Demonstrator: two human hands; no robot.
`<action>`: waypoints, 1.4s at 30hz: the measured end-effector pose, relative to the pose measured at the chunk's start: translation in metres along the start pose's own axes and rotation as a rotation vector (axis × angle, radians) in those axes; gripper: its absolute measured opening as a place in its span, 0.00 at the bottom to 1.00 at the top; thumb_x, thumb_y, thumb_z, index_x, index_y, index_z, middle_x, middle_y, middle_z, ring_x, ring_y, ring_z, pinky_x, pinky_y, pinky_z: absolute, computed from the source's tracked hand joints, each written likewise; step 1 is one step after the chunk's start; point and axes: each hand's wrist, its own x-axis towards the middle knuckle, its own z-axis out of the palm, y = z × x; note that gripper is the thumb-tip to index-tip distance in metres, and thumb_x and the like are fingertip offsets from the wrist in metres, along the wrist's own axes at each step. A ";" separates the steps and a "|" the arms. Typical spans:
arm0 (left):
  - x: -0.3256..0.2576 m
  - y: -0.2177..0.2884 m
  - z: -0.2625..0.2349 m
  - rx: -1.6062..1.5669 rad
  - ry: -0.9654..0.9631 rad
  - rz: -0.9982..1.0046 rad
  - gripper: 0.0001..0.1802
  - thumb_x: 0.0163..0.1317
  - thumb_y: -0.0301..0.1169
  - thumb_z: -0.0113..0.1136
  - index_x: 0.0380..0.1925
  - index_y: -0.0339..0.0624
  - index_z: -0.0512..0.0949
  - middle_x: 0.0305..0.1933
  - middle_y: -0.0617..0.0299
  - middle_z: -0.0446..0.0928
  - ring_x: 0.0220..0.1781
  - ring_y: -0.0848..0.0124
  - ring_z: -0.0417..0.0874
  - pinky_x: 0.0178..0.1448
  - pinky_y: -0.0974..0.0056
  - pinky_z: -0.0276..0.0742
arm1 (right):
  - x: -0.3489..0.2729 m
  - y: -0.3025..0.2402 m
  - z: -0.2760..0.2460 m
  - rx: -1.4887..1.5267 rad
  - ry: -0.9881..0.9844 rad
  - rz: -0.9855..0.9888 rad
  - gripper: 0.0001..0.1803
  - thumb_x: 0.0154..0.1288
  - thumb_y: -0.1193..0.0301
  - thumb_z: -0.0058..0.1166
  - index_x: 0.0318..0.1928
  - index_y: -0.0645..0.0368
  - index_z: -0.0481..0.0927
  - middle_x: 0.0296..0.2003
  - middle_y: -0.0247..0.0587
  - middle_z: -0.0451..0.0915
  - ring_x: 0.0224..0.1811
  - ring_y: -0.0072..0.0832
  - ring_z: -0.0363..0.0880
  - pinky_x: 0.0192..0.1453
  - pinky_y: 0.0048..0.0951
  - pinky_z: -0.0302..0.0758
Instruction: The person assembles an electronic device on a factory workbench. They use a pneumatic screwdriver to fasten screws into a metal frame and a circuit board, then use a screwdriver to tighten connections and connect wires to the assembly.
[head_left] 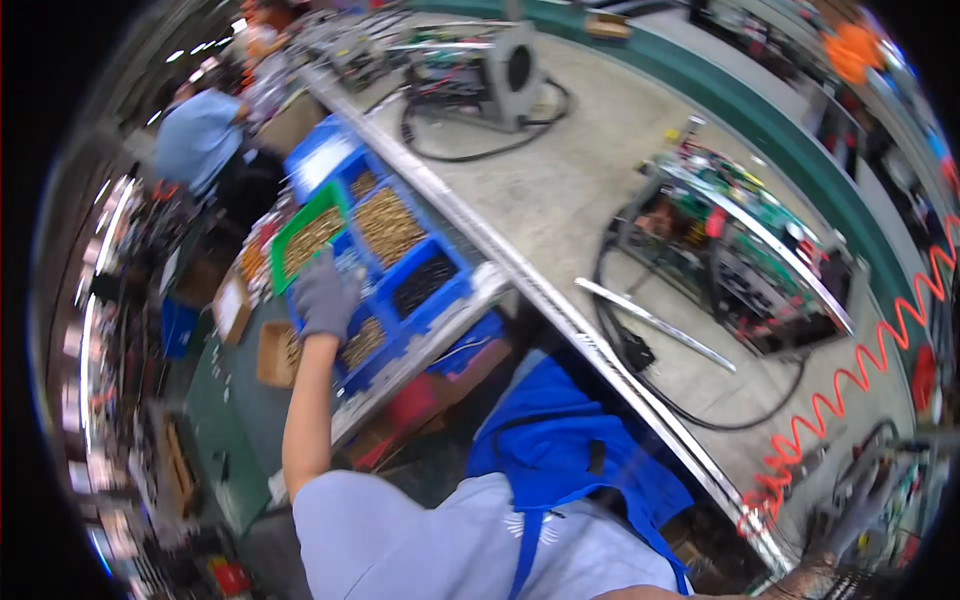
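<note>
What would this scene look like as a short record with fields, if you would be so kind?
Left hand: grey-gloved, at the blue bins, near the green bin; grip hidden
Right hand: blurred, lower right; grip unclear
Green bin contents: brass-coloured small parts
Blue bin contents: brass-coloured parts in some, black parts in one
Bench: pale top, right of the bins
Opened unit: on the bench, circuit boards exposed
Metal strip: lying beside the opened unit
Co-worker: light-blue top, upper left
</note>
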 end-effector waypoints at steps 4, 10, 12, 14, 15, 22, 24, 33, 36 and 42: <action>-0.008 0.125 -0.028 -0.522 0.328 0.532 0.45 0.57 0.49 0.67 0.70 0.41 0.63 0.69 0.43 0.67 0.70 0.45 0.67 0.74 0.48 0.60 | 0.044 -0.180 -0.016 0.416 -0.057 -0.055 0.26 0.72 0.67 0.51 0.66 0.67 0.70 0.58 0.45 0.77 0.61 0.30 0.74 0.66 0.31 0.69; -0.019 0.313 -0.051 -1.187 0.422 0.685 0.48 0.55 0.43 0.70 0.70 0.30 0.60 0.70 0.42 0.66 0.71 0.47 0.66 0.75 0.51 0.59 | 0.137 -0.290 0.059 0.769 -0.280 -0.274 0.29 0.72 0.59 0.54 0.66 0.64 0.71 0.61 0.44 0.76 0.65 0.29 0.72 0.69 0.31 0.65; -0.019 0.362 -0.063 -1.347 0.464 0.645 0.47 0.58 0.46 0.68 0.69 0.29 0.61 0.70 0.41 0.67 0.70 0.47 0.67 0.74 0.50 0.59 | 0.173 -0.273 0.085 0.720 -0.313 -0.255 0.30 0.71 0.57 0.53 0.66 0.64 0.71 0.60 0.44 0.76 0.64 0.29 0.73 0.70 0.32 0.64; -0.010 0.395 -0.064 -1.385 0.545 0.617 0.42 0.59 0.48 0.66 0.66 0.30 0.66 0.65 0.42 0.72 0.65 0.48 0.72 0.70 0.50 0.64 | 0.198 -0.259 0.119 0.752 -0.406 -0.167 0.30 0.70 0.57 0.52 0.66 0.64 0.72 0.59 0.44 0.77 0.63 0.30 0.73 0.69 0.32 0.65; -0.005 0.411 -0.065 -1.409 0.586 0.609 0.40 0.60 0.49 0.65 0.64 0.30 0.69 0.62 0.42 0.74 0.63 0.48 0.74 0.68 0.50 0.66 | 0.211 -0.233 0.144 0.846 -0.566 -0.152 0.30 0.70 0.58 0.52 0.66 0.65 0.72 0.60 0.44 0.76 0.63 0.30 0.72 0.69 0.31 0.65; 0.052 0.463 -0.037 -1.636 0.501 0.489 0.22 0.65 0.45 0.55 0.43 0.36 0.83 0.40 0.50 0.84 0.44 0.55 0.83 0.49 0.55 0.77 | 0.163 -0.238 0.193 1.785 -0.423 0.276 0.14 0.70 0.61 0.49 0.44 0.60 0.77 0.42 0.40 0.78 0.46 0.29 0.77 0.58 0.32 0.75; 0.077 0.488 -0.039 -1.666 0.428 0.555 0.22 0.66 0.46 0.52 0.41 0.37 0.84 0.36 0.49 0.84 0.39 0.56 0.84 0.46 0.57 0.77 | 0.148 -0.243 0.187 1.800 -0.296 0.371 0.14 0.70 0.61 0.50 0.44 0.60 0.78 0.42 0.39 0.79 0.46 0.29 0.78 0.58 0.31 0.75; 0.140 0.675 -0.054 -1.987 -0.111 0.975 0.25 0.66 0.50 0.47 0.26 0.37 0.75 0.23 0.59 0.72 0.28 0.69 0.67 0.35 0.60 0.66 | 0.057 -0.306 0.160 1.217 0.326 0.291 0.12 0.68 0.65 0.46 0.32 0.61 0.72 0.29 0.32 0.69 0.33 0.20 0.67 0.43 0.25 0.66; 0.156 0.691 -0.045 -1.879 -0.049 0.965 0.28 0.66 0.54 0.50 0.31 0.36 0.80 0.26 0.57 0.75 0.30 0.67 0.70 0.40 0.60 0.69 | 0.060 -0.312 0.164 1.164 0.361 0.221 0.11 0.66 0.67 0.46 0.30 0.60 0.71 0.25 0.32 0.69 0.29 0.20 0.65 0.38 0.26 0.64; 0.087 0.624 -0.031 -1.863 -0.048 0.568 0.30 0.68 0.49 0.55 0.56 0.32 0.76 0.54 0.45 0.81 0.55 0.60 0.82 0.60 0.59 0.74 | 0.062 -0.303 0.169 1.106 0.402 0.179 0.09 0.64 0.69 0.46 0.30 0.62 0.72 0.26 0.34 0.71 0.31 0.21 0.67 0.39 0.26 0.65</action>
